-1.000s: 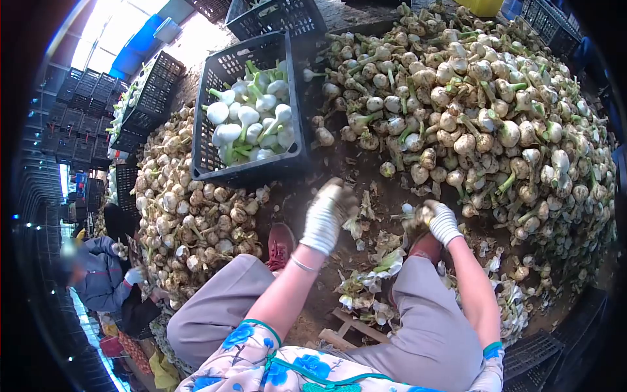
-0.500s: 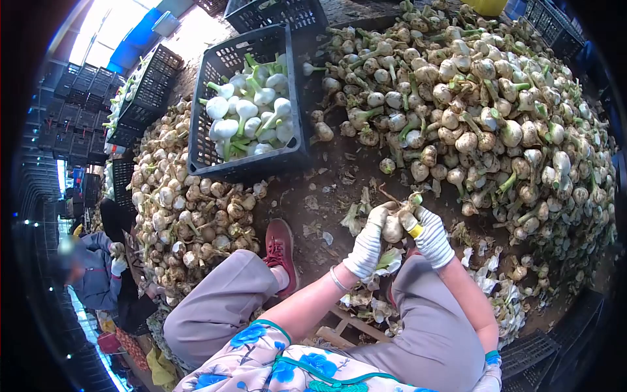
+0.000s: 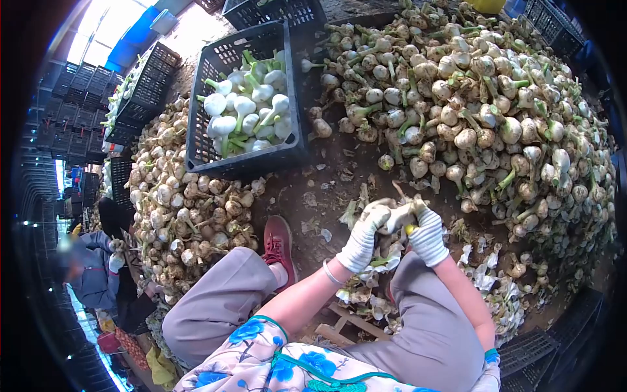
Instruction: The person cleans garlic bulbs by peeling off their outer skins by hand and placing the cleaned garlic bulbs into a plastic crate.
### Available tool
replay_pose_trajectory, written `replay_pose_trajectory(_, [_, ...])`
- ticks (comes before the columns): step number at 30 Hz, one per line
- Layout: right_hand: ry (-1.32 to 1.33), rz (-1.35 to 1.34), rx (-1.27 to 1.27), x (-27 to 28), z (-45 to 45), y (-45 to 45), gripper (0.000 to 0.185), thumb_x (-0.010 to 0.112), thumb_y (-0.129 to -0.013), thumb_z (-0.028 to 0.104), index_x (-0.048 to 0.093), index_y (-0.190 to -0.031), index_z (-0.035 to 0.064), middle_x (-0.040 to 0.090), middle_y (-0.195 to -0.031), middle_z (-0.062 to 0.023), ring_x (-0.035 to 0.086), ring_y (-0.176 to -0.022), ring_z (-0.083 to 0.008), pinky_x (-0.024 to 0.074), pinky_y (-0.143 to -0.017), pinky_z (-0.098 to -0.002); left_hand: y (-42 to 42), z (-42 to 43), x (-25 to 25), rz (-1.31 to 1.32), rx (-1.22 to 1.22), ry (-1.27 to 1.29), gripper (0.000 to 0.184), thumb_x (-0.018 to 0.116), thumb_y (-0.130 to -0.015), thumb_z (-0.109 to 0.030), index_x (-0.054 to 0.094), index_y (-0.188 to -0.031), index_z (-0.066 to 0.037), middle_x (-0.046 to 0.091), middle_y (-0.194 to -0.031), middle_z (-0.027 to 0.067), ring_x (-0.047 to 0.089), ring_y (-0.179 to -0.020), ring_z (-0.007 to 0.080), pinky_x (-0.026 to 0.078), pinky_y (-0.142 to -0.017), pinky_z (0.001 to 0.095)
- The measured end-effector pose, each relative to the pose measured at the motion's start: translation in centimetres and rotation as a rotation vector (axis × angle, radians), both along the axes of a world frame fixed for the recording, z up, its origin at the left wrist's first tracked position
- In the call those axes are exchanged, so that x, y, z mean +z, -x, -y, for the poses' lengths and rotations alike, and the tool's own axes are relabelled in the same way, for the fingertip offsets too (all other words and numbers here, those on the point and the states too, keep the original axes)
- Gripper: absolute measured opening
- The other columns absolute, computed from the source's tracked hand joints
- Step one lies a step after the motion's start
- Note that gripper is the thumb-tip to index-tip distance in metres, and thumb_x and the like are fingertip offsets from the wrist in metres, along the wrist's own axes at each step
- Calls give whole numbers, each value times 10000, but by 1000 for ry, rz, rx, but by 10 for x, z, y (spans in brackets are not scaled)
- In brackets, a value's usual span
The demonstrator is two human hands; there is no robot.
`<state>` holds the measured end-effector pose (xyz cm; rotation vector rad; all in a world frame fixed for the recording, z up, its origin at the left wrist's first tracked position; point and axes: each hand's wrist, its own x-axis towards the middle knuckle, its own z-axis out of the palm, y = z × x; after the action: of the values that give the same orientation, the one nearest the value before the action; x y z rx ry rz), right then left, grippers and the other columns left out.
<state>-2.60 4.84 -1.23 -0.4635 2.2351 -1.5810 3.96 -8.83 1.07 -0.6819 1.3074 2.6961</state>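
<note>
Both hands wear white striped gloves, soiled at the fingers, and meet above the ground between my knees. My left hand is wrapped round a garlic bulb. Against its stem side, my right hand is closed, with something yellow at its fingers. A thin brown strand sticks up between the hands. Peeled skins lie below them. Up and to the left, a black crate holds clean white garlic bulbs with green stems.
A large heap of unpeeled garlic rises at the right, a smaller one at the left. Another filled crate stands beyond. A person sits at the far left. A wooden piece lies between my legs.
My left hand has come rightward from apart to join my right hand at the bulb. Over the last half second both hands have shifted slightly, and the bulb has turned between them.
</note>
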Motion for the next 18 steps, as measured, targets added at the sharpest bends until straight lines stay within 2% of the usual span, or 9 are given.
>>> replay_pose_trajectory(1, [66, -66, 61, -4, -5, 3, 151, 529, -823, 41, 570, -962, 0, 600, -823, -61, 530, -739, -106, 440, -681, -253, 1, -1, 12, 166, -28, -232, 420, 510, -835, -371, 449, -1130, -78, 546, -726, 51, 390, -423, 75, 343, -373, 200])
replay_pose_trajectory(2, [67, -66, 66, 6, -3, 5, 151, 529, -823, 41, 570, -962, 0, 600, -823, -61, 530, -739, -106, 440, -681, -253, 1, 3, 16, 165, -24, -232, 420, 510, -835, -371, 449, -1130, -78, 546, -726, 51, 390, -423, 75, 343, -373, 200])
replay_pose_trajectory(4, [415, 338, 5, 35, 1, 4, 185, 552, -816, 47, 561, -998, 17, 592, -899, -48, 534, -806, -114, 444, -726, -254, 4, 14, 21, 229, -246, -708, 463, 445, -829, -486, 505, -1060, -89, 538, -659, 64, 400, -384, 98, 342, -333, 214])
replay_pose_trajectory(6, [521, 652, -41, 48, 3, 2, 253, 581, -803, 47, 558, -1054, 22, 588, -948, -28, 531, -864, -97, 436, -773, -239, 18, 20, 25, 291, -278, -653, 553, 403, -798, -619, 550, -956, -110, 545, -673, 63, 474, -385, 140, 401, -332, 259])
replay_pose_trajectory(8, [397, 551, 16, 26, -5, 4, 230, 570, -808, 39, 567, -1036, 10, 602, -923, -26, 541, -840, -94, 435, -767, -230, 28, 11, 20, 399, -163, -474, 664, 345, -776, -691, 529, -1007, -96, 552, -674, 65, 501, -413, 168, 461, -392, 295])
replay_pose_trajectory(10, [400, 501, -71, 19, 0, 1, 211, 566, -811, 34, 573, -1019, 4, 610, -908, -33, 546, -823, -96, 438, -755, -227, 17, 16, -4, 288, -268, -393, 606, 495, -791, -579, 484, -1098, -56, 564, -810, 87, 577, -632, 178, 518, -609, 293])
replay_pose_trajectory(12, [238, 308, -115, 14, 4, -5, 184, 553, -822, 29, 580, -1001, -5, 621, -888, -51, 553, -795, -93, 441, -720, -219, 4, -4, -7, -127, 76, 693, 535, 674, -767, -293, 434, -1163, -25, 530, -978, 94, 547, -880, 166, 467, -804, 284])
replay_pose_trajectory(13, [287, 301, -134, 14, 7, -8, 186, 554, -825, 36, 579, -1004, -6, 622, -886, -52, 553, -796, -93, 441, -718, -223, 2, -2, -11, -222, 123, 434, 558, 704, -701, -30, 419, -1180, -5, 473, -1112, 90, 484, -1004, 142, 411, -881, 266])
replay_pose_trajectory(18, [293, 326, -144, 21, 9, -9, 196, 572, -823, 45, 584, -1015, 4, 625, -914, -43, 554, -810, -101, 438, -730, -227, 7, 16, -17, -79, 83, 403, 535, 665, -723, -15, 417, -1196, -7, 484, -1114, 88, 494, -990, 140, 420, -865, 265])
